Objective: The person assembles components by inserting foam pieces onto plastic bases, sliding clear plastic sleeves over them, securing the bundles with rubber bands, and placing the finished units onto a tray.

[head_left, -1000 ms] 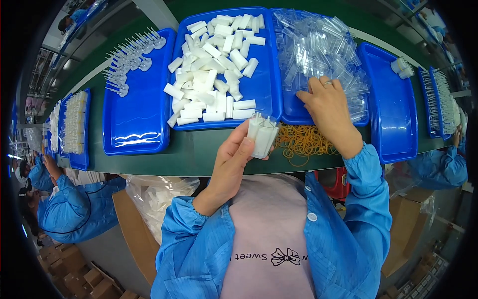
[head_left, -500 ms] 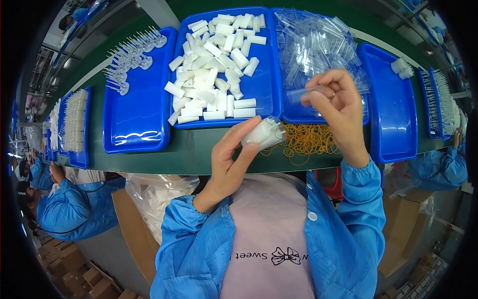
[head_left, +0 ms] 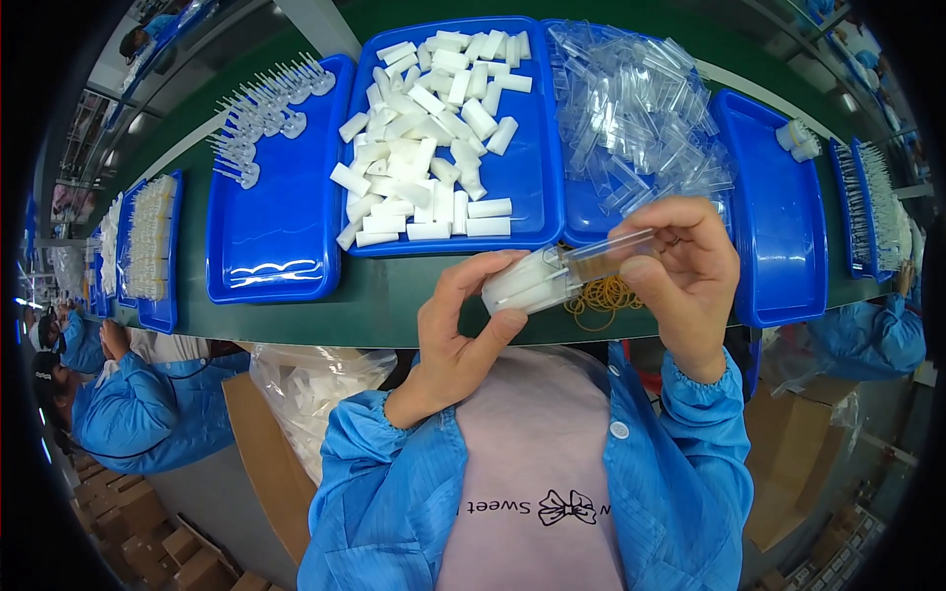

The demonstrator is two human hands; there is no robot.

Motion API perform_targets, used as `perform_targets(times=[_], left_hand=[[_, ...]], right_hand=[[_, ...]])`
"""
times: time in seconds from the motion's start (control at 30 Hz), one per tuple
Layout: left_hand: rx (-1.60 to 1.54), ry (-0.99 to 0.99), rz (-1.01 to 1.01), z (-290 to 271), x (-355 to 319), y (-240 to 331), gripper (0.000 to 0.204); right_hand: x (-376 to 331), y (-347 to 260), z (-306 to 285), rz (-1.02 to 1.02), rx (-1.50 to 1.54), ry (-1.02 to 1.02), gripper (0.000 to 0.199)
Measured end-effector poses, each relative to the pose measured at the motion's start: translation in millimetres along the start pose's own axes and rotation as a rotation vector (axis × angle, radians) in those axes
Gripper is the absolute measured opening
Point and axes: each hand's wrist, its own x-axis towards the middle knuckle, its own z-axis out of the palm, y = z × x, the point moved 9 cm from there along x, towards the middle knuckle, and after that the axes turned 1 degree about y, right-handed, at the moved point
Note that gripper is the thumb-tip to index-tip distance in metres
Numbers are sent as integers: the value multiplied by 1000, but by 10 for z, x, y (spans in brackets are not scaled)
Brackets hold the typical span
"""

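My left hand (head_left: 463, 320) is closed round a bundle of white pieces with clear plastic strips (head_left: 527, 283), tilted over the bench's near edge. In my right hand (head_left: 685, 281) a clear plastic piece (head_left: 606, 254) is pinched between thumb and fingers. Its left end meets the open right end of the bundle; whether it has gone inside I cannot tell. Beyond my right hand, a blue tray (head_left: 583, 222) holds a heap of similar clear pieces (head_left: 636, 108). Orange rubber bands (head_left: 606, 303) lie on the bench under my hands, partly hidden.
White foam-like blocks (head_left: 424, 128) fill a blue tray (head_left: 527, 192) in the middle. At left, a blue tray (head_left: 271, 231) carries thin-stemmed clear parts (head_left: 266, 113); at right, another tray (head_left: 778, 227) holds a small bundle (head_left: 798, 140). A plastic bag (head_left: 305, 389) hangs near a carton (head_left: 258, 443).
My right hand has come down from over the clear pieces, bringing one strip against the bundle's right end. The bundle in my left hand has turned slightly.
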Motion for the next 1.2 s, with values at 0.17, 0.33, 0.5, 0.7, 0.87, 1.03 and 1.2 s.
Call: perform_targets(times=[0.17,0.33,0.5,0.7,0.87,1.03,1.2], left_hand=[[-14,2,9,13,0,36,42],[14,13,39,1,0,55,39],[69,15,59,-18,1,117,36],[134,-27,117,-23,31,170,31],[99,-36,99,-21,15,178,29],[43,-54,126,16,-2,190,29],[31,-53,90,38,-17,195,29]], right_hand=[[-27,9,74,18,-70,-47,31],[-72,7,103,-14,-152,-50,32],[-122,18,118,-13,-126,-17,33],[-146,68,120,-4,-59,2,32],[-155,90,140,7,-21,-11,32],[-167,86,152,3,1,-31,32],[-204,178,145,78,153,-15,31]])
